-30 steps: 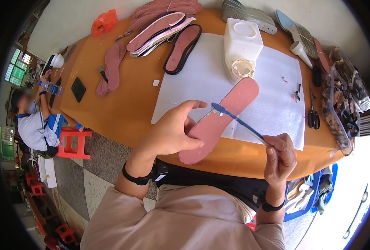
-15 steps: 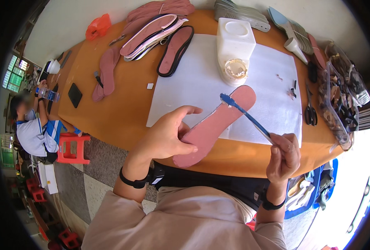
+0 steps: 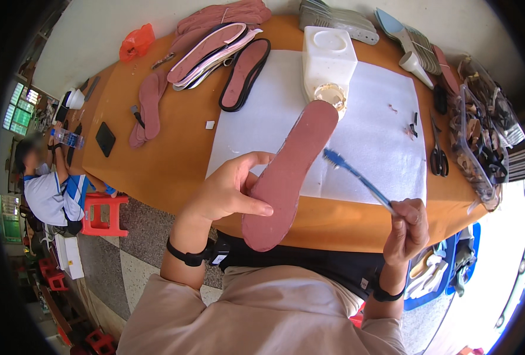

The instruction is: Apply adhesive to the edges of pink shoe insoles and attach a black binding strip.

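A pink insole [image 3: 290, 177] is gripped near its heel end by my left hand [image 3: 236, 189], thumb on its face and fingers at the edge and behind. Its toe end overlaps the opening of a white plastic container [image 3: 330, 56], which lies with a crusted, yellowish mouth toward me. In my right hand [image 3: 408, 229] is a blue toothbrush [image 3: 359, 179], pinched by the handle end. The bristles, with whitish stuff on them, are beside the insole's right edge, apart from it. A white sheet [image 3: 381, 130] lies under the container.
Stacked insoles [image 3: 209, 56] and a black-edged insole [image 3: 246, 74] lie at the far left, with a phone [image 3: 105, 139] nearer. Scissors [image 3: 438, 157] and a clear bin of scraps [image 3: 475, 142] are at the right. A person [image 3: 49, 189] sits at the left.
The insole has turned more upright, its toe end swinging left in front of the container's mouth. The toothbrush has come off the insole's face and sits slightly lower, to its right.
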The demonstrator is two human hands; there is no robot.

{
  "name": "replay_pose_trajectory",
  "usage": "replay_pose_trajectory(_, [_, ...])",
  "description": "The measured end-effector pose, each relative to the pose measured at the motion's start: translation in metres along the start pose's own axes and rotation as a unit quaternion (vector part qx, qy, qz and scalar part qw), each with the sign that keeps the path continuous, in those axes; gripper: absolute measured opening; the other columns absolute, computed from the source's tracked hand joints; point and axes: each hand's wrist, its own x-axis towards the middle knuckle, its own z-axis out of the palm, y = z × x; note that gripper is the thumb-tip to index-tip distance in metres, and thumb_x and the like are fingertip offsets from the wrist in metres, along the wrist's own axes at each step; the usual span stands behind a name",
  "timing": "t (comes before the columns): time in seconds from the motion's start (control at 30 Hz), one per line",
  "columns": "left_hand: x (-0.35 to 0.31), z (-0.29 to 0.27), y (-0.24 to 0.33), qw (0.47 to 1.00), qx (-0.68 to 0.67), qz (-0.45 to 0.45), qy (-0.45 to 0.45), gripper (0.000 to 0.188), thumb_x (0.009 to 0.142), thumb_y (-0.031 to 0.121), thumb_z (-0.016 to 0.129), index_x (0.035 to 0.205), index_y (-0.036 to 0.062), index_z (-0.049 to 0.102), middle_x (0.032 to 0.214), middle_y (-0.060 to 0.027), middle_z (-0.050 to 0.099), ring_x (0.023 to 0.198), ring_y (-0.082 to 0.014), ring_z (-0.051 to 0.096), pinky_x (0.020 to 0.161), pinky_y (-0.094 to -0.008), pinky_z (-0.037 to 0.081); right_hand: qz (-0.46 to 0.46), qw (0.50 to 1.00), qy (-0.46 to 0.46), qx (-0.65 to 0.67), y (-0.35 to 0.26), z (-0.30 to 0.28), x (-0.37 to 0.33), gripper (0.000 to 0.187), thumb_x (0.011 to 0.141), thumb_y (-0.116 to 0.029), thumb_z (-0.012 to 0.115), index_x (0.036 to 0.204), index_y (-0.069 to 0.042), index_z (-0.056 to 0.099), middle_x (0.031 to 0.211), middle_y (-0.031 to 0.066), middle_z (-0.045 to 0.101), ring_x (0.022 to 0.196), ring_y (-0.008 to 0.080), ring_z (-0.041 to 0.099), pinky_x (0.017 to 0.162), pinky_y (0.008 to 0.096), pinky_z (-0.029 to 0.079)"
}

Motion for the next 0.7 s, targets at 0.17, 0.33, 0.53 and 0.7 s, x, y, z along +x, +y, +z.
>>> replay_pose_trajectory(0.17, [0.001,-0.004,-0.001,0.996,-0.07,-0.017,-0.06,0.088,0.063,-0.006,0.084,0.142,-0.0035,0.047,0.118,-0.0074,0.066,0.099,-0.0149,0.068,0.089,-0.0302,0.055,-0.018,0.998,-0.044,0.045,-0.004,0.004,-0.001,0.021,0.094,-0.014,0.07,0.096,0.006,0.071,0.075,0.0077,0.056,0.064,0.0148,0.05,0.058,0.0271,0.038])
replay_pose_trajectory(0.33, [-0.002,-0.003,-0.002,0.989,-0.078,0.006,-0.124,0.081,0.068,-0.008,0.084,0.14,-0.0034,0.049,0.12,-0.0072,0.067,0.098,-0.0132,0.069,0.085,-0.0281,0.057,0.033,0.999,0.013,0.018,0.002,0.005,0.001,0.02,0.096,-0.012,0.066,0.1,0.007,0.07,0.08,0.0073,0.058,0.071,0.013,0.05,0.063,0.0252,0.038])
replay_pose_trajectory(0.53, [-0.004,-0.003,-0.007,0.993,-0.051,-0.007,-0.103,0.089,0.064,-0.007,0.085,0.144,-0.0027,0.047,0.125,-0.0069,0.064,0.101,-0.0134,0.068,0.087,-0.0275,0.055,0.06,0.996,0.065,0.03,0.013,0.0,0.003,0.019,0.099,-0.01,0.062,0.104,0.007,0.068,0.082,0.0049,0.055,0.073,0.0119,0.046,0.066,0.0242,0.036])
replay_pose_trajectory(0.7, [-0.007,-0.003,-0.003,0.995,-0.035,-0.023,-0.091,0.088,0.065,-0.006,0.085,0.144,-0.0017,0.046,0.122,-0.0075,0.065,0.099,-0.0142,0.069,0.085,-0.0281,0.056,0.023,1.0,-0.012,0.002,0.008,0.002,-0.001,0.019,0.098,-0.01,0.062,0.103,0.007,0.069,0.081,0.0046,0.055,0.072,0.0125,0.048,0.065,0.0258,0.036])
